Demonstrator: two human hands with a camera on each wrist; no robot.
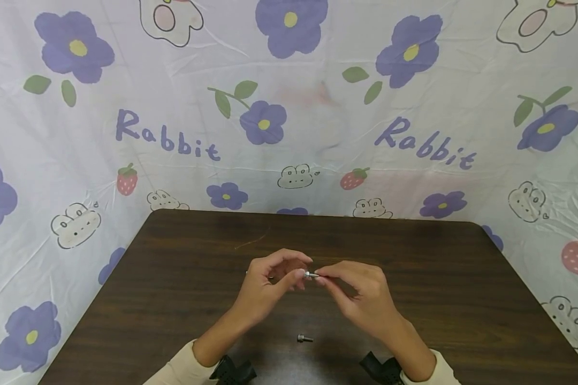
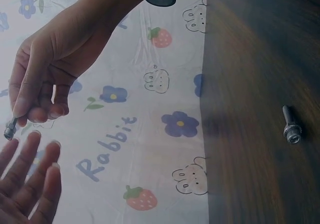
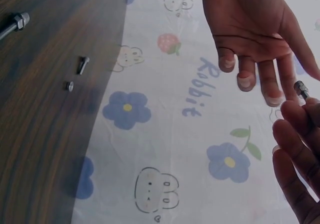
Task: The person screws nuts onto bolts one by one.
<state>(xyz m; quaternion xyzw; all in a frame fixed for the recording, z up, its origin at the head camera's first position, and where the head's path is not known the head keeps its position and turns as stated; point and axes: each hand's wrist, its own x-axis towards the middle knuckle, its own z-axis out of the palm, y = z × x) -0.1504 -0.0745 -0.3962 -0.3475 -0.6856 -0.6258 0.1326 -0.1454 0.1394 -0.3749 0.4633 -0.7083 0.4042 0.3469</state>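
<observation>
My right hand [image 1: 363, 291] pinches a small metal bolt [image 1: 312, 275] by its shank between thumb and fingertips, above the middle of the table. The bolt's thick end, seen in the right wrist view [image 3: 300, 88], points at my left hand [image 1: 265, 289]. That hand's fingers are spread and loosely bent, with the thumb tip close by the thick end; whether it touches cannot be told. On the table nearer me lies a second bolt [image 1: 305, 338] with a nut or washer by its head, also visible in the left wrist view [image 2: 292, 129].
Farther off on the dark wooden table [image 1: 173, 299] lie a smaller screw [image 3: 83, 65] and a small nut-like piece [image 3: 69, 86], mostly hidden behind my left hand in the head view. A printed cloth [image 1: 318, 133] hangs around the table's back and sides.
</observation>
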